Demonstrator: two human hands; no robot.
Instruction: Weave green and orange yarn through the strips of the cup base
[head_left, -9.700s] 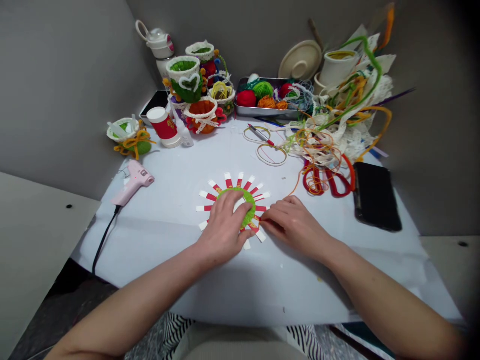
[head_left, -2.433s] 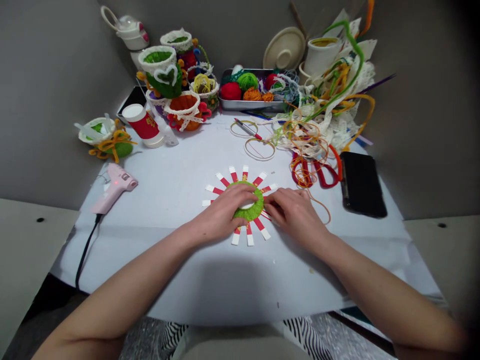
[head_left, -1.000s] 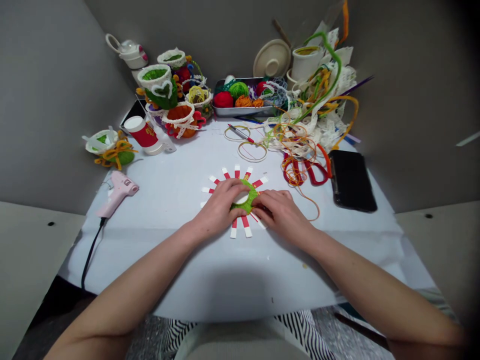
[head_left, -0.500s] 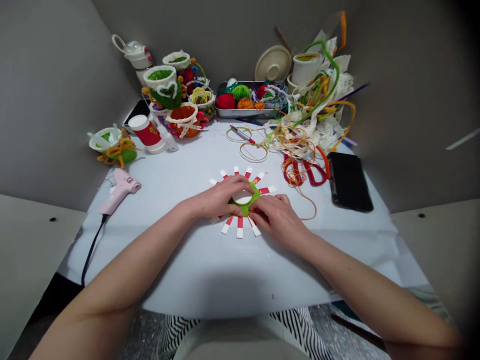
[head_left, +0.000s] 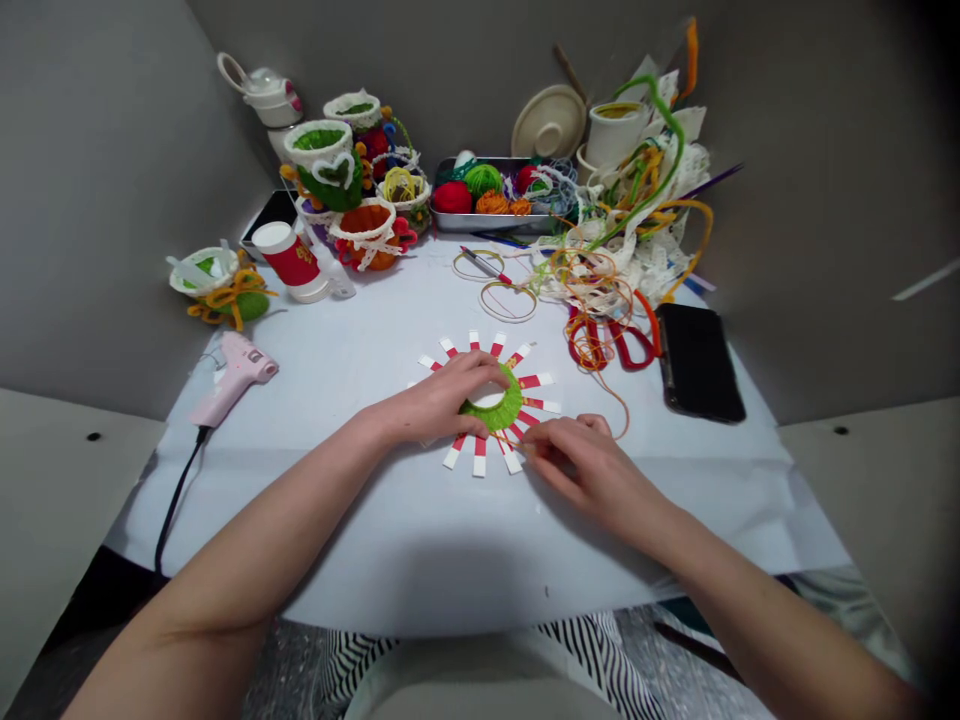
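Observation:
A cut paper cup lies on the white table with its red and white strips point(head_left: 479, 455) fanned out like rays. Green yarn point(head_left: 511, 402) is wound in a ring around its round middle. My left hand point(head_left: 442, 398) grips the ring from the left, thumb at the lower edge and fingers over the top. Just right of the lower strips, my right hand point(head_left: 577, 460) is closed in a pinch on a thin orange thread point(head_left: 504, 438), which runs from the ring's lower edge to my fingertips.
A pink glue gun point(head_left: 237, 380) lies at the left. Yarn-covered cups point(head_left: 326, 170) and a tin of yarn balls point(head_left: 491, 222) stand at the back. Red-handled scissors point(head_left: 634, 346), tangled orange thread point(head_left: 592, 285) and a black phone point(head_left: 702, 362) are on the right.
My right hand has moved right and slightly down, away from the ring, and the orange thread now spans the gap. My left hand stays on the ring.

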